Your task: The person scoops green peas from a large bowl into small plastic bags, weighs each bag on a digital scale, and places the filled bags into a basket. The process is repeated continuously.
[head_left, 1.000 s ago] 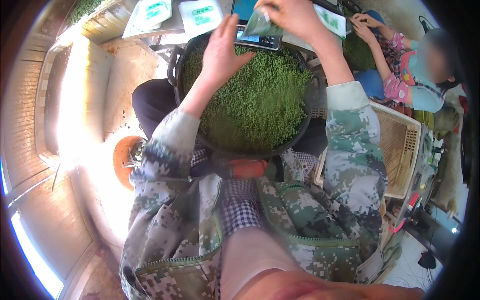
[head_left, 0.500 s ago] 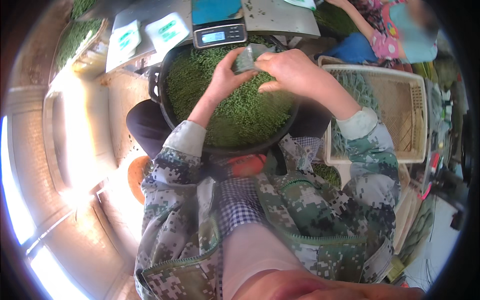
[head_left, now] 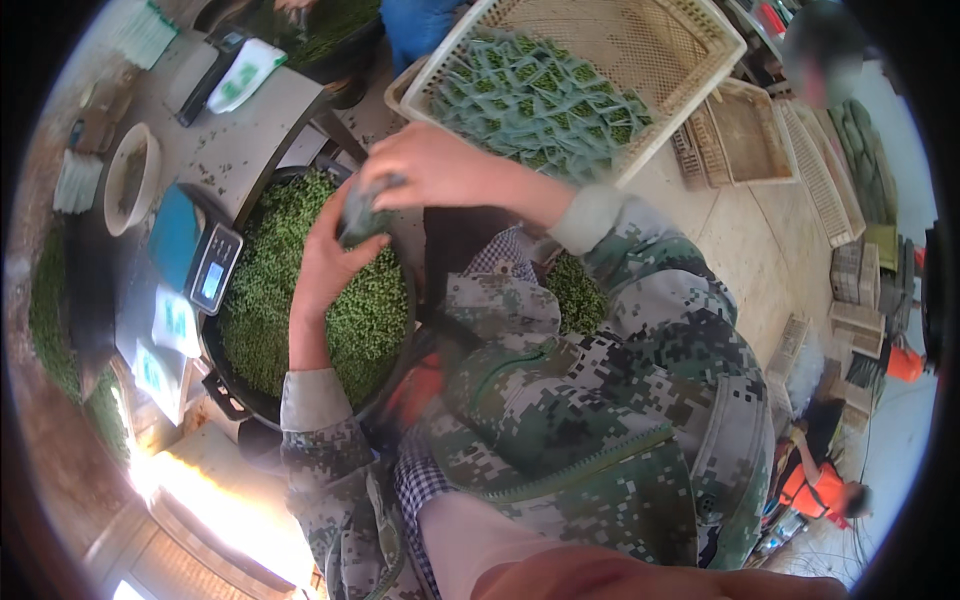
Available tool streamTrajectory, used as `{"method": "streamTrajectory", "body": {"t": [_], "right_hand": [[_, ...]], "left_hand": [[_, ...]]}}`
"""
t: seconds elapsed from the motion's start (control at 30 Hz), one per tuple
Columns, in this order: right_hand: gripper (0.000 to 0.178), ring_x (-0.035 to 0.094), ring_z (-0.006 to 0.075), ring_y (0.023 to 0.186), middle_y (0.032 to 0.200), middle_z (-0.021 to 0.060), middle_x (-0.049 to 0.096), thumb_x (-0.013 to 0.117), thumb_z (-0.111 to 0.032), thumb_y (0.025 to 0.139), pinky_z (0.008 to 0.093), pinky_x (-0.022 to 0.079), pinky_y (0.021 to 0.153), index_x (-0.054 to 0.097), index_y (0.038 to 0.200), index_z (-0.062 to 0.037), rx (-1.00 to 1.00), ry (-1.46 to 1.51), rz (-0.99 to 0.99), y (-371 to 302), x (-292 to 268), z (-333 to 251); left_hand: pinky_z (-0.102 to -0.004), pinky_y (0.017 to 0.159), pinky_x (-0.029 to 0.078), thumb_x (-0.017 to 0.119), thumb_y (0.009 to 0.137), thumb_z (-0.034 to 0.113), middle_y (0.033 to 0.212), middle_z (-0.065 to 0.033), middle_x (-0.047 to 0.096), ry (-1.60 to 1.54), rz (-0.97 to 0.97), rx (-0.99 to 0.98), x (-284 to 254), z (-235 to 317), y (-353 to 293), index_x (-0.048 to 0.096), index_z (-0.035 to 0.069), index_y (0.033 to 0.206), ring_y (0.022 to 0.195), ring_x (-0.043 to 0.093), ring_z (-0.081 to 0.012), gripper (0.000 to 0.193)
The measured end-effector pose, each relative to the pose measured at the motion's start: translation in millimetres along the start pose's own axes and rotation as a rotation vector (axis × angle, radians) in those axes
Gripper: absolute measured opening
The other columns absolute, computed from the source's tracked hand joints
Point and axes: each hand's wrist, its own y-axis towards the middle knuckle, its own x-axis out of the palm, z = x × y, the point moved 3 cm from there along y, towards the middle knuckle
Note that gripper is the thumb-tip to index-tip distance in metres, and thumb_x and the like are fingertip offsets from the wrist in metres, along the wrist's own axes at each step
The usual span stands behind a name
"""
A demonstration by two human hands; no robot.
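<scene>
A small clear plastic bag [head_left: 358, 212] is between my two hands above a round black tub [head_left: 226, 396]. My left hand [head_left: 322, 250] holds the bag from the left side, its thumb stretched along the lower edge. From the right, the bent fingers of my right hand [head_left: 425, 172] close on the bag's upper part; what lies inside it is hard to make out. Small round green berries [head_left: 300, 300], like green peppercorns, fill the tub. A digital scale [head_left: 208, 270] with a lit display and blue-green top stands against the tub's left side.
A pale plastic crate [head_left: 690, 85] beyond my right hand holds many small filled bags [head_left: 545, 105]. On the metal table [head_left: 200, 140] are a white basin [head_left: 132, 180] and printed bags [head_left: 175, 318]. More crates [head_left: 755, 135] stand right. Another person's hand [head_left: 293, 6] is over a dark tub.
The view has swung to the right, bringing the crate of filled bags into fuller sight. Both hands still hold the bag over the tub, my right hand's fingers now bent closer around it.
</scene>
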Motion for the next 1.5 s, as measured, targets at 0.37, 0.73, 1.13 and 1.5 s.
{"method": "streamTrajectory", "body": {"t": [0.37,0.73,1.13,1.5], "right_hand": [[0.02,0.061,0.0365,0.088,0.093,0.0159,0.064,0.052,-0.026,0.084,0.048,0.046,0.076,0.062,0.091,-0.011,1.189,-1.058,0.182,-267,-205,251],[0.029,0.061,0.0323,0.096,0.108,0.0128,0.064,0.062,-0.028,0.084,0.043,0.044,0.085,0.063,0.108,-0.0114,0.566,-0.801,0.083,-113,-89,148],[0.016,0.064,0.0236,0.072,0.094,0.0048,0.066,0.064,-0.022,0.082,0.033,0.051,0.063,0.065,0.094,-0.0115,-0.05,-0.159,-0.231,75,178,-75],[0.014,0.064,0.0243,0.072,0.097,0.0049,0.065,0.064,-0.021,0.082,0.0323,0.051,0.064,0.067,0.092,-0.0117,-0.016,-0.021,-0.363,87,214,-107]], "left_hand": [[-0.0237,0.077,0.048,0.06,0.083,0.003,0.126,-0.0108,0.052,-0.013,-0.037,-0.169,-15,-40,-30,0.038,0.004,0.138,0.086,0.057,-0.0099,0.059],[-0.0239,0.055,0.044,0.058,0.089,0.026,0.06,-0.0015,0.061,0.263,0.738,-0.544,-179,-94,-198,0.068,0.003,0.089,0.055,0.055,-0.0067,0.025],[-0.0417,0.071,0.05,0.062,0.079,0.026,0.094,-0.0079,0.065,1.026,0.907,-0.476,-238,-167,-178,0.068,0.014,0.089,0.082,0.062,-0.0315,0.017],[-0.0399,0.073,0.051,0.056,0.079,0.018,0.085,-0.0117,0.067,0.937,0.535,-0.741,-274,-147,-164,0.069,0.009,0.089,0.08,0.065,-0.0302,0.018]]}}
